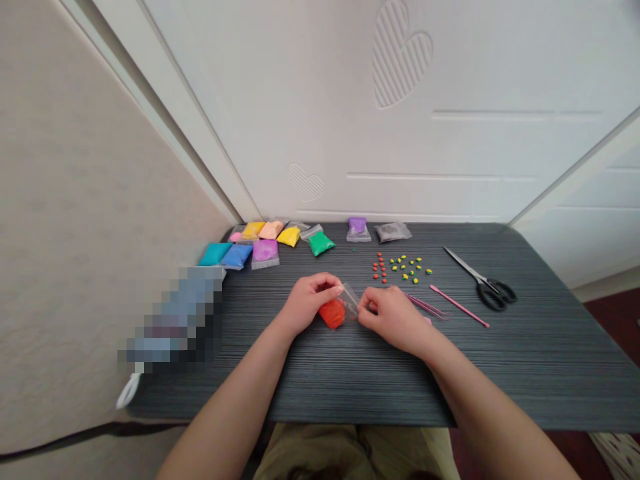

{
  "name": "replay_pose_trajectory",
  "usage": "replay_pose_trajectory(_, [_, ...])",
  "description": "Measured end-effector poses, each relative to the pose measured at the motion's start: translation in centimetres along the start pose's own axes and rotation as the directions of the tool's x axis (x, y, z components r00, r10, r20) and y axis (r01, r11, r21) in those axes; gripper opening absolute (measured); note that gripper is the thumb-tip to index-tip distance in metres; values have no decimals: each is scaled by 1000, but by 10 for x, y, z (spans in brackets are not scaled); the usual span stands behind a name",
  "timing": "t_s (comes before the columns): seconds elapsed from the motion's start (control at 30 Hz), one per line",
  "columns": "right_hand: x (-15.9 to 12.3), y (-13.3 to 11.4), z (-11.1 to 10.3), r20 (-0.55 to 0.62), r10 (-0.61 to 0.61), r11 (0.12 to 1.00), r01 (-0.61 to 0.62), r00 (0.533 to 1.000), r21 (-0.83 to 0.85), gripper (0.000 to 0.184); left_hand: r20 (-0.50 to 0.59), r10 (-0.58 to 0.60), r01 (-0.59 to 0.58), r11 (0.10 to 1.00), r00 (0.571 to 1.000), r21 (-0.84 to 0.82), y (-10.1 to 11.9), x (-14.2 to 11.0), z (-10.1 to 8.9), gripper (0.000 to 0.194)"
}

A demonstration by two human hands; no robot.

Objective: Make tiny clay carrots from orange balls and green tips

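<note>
Between my hands is a clear zip bag with red-orange clay point(333, 313) at its left end. My left hand point(313, 300) pinches the bag near its upper edge, beside the clay. The fingers of my right hand point(385, 313) are closed on the bag's clear strip at the other end. Pink tweezers point(427, 307) stick out from behind my right hand, partly hidden by it. Beyond the hands lie small red pieces point(379, 267) in two rows and several small yellow-and-green pieces point(411, 267).
Scissors with black handles point(493, 290) and a pink clay tool point(460, 307) lie on the right of the dark table point(350, 393). Bags of coloured clay, among them a green one point(320, 242) and a purple one point(357, 228), line the back. A blurred-out object point(175, 313) is at left.
</note>
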State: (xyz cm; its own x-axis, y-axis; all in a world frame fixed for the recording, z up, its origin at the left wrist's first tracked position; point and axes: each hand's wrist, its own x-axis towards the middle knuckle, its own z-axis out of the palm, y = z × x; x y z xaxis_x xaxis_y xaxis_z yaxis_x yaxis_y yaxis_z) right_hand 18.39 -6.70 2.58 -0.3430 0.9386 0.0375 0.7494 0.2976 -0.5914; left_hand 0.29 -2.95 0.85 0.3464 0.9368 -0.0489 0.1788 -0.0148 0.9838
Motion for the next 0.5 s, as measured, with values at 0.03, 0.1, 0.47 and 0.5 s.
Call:
replay_pose_trajectory(0.03, [0,0,0,3,2,1000,-2,1000,1,13,-9,-6,6,1000,1000,-15,0,0,0,16])
replay_pose_trajectory(0.1, [-1,1,-1,11,4,1000,-4,1000,3,14,-24,-13,12,999,1000,-51,-1,0,-1,14])
replay_pose_trajectory(0.47, [-1,3,2,26,-14,997,12,1000,73,24,-292,-60,-70,907,955,-415,-4,8,-8,16])
replay_pose_trajectory(0.5, [-1,2,2,26,-19,995,16,999,98,22,-346,-55,-105,898,937,-427,-4,10,-12,16])
